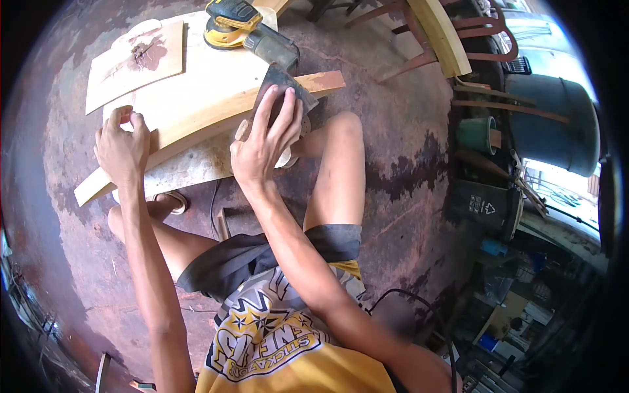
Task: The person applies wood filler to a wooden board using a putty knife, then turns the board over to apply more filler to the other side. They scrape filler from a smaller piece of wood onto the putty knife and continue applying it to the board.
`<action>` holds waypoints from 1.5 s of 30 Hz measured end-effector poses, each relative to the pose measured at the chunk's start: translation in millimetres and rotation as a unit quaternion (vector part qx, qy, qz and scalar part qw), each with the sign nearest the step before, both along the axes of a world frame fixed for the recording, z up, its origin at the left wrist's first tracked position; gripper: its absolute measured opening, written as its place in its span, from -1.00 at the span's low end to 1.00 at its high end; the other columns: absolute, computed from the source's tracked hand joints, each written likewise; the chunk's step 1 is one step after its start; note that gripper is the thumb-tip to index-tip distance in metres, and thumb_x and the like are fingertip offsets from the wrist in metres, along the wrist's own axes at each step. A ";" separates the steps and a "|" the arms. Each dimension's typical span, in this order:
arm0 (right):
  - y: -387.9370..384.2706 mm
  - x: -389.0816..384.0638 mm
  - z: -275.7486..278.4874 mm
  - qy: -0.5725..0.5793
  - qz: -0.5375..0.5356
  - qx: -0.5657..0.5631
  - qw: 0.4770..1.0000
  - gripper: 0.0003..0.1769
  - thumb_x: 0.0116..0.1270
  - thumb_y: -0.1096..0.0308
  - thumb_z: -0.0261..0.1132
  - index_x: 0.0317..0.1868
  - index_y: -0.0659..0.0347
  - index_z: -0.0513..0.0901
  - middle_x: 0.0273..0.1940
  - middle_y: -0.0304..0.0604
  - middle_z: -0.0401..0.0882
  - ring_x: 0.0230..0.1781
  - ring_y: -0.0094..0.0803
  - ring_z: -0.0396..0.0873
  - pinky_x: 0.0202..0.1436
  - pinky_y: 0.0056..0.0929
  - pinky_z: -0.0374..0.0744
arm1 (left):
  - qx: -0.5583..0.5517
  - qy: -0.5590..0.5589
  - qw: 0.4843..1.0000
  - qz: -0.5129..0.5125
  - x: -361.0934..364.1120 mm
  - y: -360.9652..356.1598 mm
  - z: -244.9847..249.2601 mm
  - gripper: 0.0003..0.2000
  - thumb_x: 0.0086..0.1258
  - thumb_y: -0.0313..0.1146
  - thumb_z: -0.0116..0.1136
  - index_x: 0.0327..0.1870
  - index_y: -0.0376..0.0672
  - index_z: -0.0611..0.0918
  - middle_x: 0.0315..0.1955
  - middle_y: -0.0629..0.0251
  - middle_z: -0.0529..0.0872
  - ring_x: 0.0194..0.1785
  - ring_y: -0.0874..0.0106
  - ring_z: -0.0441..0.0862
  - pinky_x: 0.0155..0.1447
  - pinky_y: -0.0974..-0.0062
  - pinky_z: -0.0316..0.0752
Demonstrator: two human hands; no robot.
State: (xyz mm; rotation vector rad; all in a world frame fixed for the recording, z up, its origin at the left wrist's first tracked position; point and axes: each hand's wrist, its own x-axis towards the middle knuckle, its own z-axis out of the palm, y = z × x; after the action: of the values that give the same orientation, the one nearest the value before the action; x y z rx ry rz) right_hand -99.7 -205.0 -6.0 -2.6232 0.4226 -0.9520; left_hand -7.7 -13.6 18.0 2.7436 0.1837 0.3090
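Observation:
A long, slightly curved wooden plank (206, 124) lies slantwise across a low white work surface (216, 72) before my knees. My left hand (123, 147) is closed over the plank toward its left end, fingers curled across it and thumb near the index finger. Toward the plank's right end, my right hand (262, 141) presses a dark, flat, straight-edged piece (278, 82) against the wood, fingers laid over it. Whether that piece is a scraper blade or a sanding sheet cannot be made out. A yellow and black power sander (232, 26) rests beyond the plank.
A thin square board (141, 62) with a dark reddish stain sits at the far left of the surface. A wooden chair (419, 39) with a plank on it stands far right, near a blue drum (550, 124) and a green bucket (477, 134). A cable trails below.

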 end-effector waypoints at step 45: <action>-174.2 -48.5 135.0 0.151 0.134 0.664 0.720 -0.58 0.11 0.67 0.26 0.04 0.43 0.56 -0.13 -0.05 0.67 -0.13 -0.34 0.67 -0.02 -0.38 0.63 | 0.029 -0.006 1.000 0.002 6.6 4.8 -6.9 -0.69 0.33 -0.11 0.07 -0.04 0.02 0.72 -0.17 0.28 0.78 0.01 0.18 0.64 0.15 0.22 0.49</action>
State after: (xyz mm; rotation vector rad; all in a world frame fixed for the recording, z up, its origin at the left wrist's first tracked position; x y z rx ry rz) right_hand -148.2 -379.3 129.0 -1.3690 0.4995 0.0394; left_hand -1.1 -8.7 11.1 2.7978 0.1801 0.3359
